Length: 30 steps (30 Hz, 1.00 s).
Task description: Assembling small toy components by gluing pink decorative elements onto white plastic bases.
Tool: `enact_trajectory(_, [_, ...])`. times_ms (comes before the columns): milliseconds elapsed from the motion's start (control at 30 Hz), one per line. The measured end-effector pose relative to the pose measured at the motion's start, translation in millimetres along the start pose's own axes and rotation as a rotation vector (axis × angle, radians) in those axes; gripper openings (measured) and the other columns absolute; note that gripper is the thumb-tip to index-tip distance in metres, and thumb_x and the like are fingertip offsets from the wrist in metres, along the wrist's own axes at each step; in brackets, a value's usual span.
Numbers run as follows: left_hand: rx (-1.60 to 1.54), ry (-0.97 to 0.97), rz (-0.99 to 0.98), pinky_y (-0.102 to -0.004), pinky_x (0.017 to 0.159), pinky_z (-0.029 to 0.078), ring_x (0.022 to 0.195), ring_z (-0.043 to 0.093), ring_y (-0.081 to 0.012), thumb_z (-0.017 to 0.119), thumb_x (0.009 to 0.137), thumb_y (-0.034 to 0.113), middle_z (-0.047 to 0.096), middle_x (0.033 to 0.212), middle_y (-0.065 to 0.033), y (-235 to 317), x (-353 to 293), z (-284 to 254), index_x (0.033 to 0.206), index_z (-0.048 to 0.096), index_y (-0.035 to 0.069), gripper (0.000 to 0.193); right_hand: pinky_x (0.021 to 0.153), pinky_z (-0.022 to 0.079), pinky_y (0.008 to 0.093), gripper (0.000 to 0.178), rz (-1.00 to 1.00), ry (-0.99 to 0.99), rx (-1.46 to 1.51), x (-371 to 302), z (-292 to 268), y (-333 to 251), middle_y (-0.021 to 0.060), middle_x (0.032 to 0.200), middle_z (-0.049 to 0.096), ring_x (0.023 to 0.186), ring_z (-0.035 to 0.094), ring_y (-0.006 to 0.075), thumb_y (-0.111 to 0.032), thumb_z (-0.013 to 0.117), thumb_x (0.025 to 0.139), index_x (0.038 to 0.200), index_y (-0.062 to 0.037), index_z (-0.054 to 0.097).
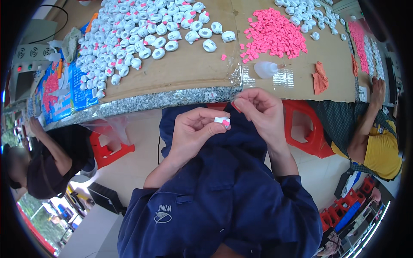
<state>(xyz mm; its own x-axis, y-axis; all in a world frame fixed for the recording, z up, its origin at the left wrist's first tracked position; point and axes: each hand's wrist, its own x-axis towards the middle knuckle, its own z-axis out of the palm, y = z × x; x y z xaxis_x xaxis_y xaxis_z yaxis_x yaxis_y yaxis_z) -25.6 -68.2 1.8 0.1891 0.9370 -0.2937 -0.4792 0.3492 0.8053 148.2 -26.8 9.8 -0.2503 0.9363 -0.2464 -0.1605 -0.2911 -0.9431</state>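
My left hand [195, 129] is closed in a pinch round a small white plastic figure [221, 121] with a pink bow-like piece [226, 123] on its side. Just right of it, my right hand [259, 109] is raised with thumb and forefinger pressed together. A bit of red-orange shows at those fingertips; whether it is a held part or a covering on the finger I cannot make out. Both hands are over my lap, at the table's near edge. Beyond them lie a heap of white figures [159, 53], some with pink pieces on them, and a pile of loose pink pieces [275, 34].
A translucent squeeze bottle [266, 69] lies beside the pink pile, its thin tip pointing right. An orange crumpled scrap [319, 78] is farther right. The granite table edge [163, 99] runs before me. Co-workers sit at both sides; red stools [303, 129] stand near.
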Motion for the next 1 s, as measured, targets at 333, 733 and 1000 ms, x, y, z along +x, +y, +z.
enact_trajectory(333, [-0.028,0.012,-0.004,-0.0263,0.072,0.052,0.078,0.063,-0.0173,0.062,0.079,-0.001,0.064,0.088,-0.0142,-5,-1,-8,0.098,0.058,-0.006,0.021,0.062,0.046,0.0184,0.011,-0.027,-0.078,0.108,-9,17,-5,0.0059,0.082,0.063,0.071,0.059,0.0077,0.001,0.060,0.082,0.093,0.0036,0.059])
enact_trajectory(733, [-0.114,0.020,-0.056,-0.0278,0.071,0.052,0.078,0.063,-0.0191,0.063,0.079,0.000,0.064,0.090,-0.0135,-5,1,-14,0.099,0.058,-0.005,0.021,0.050,0.036,0.0160,0.013,-0.013,-0.042,0.112,1,12,0,0.0041,0.076,0.061,0.056,0.046,0.0038,-0.007,0.060,0.084,0.093,0.0029,0.059])
enact_trajectory(1000, [-0.120,0.024,0.012,-0.0274,0.071,0.052,0.076,0.063,-0.0173,0.063,0.079,0.001,0.064,0.087,-0.0128,-6,0,-12,0.098,0.058,-0.005,0.020,0.061,0.045,0.0188,0.012,0.026,-0.180,0.134,-1,18,4,0.0067,0.084,0.062,0.071,0.058,0.0086,0.000,0.059,0.083,0.094,0.0035,0.057])
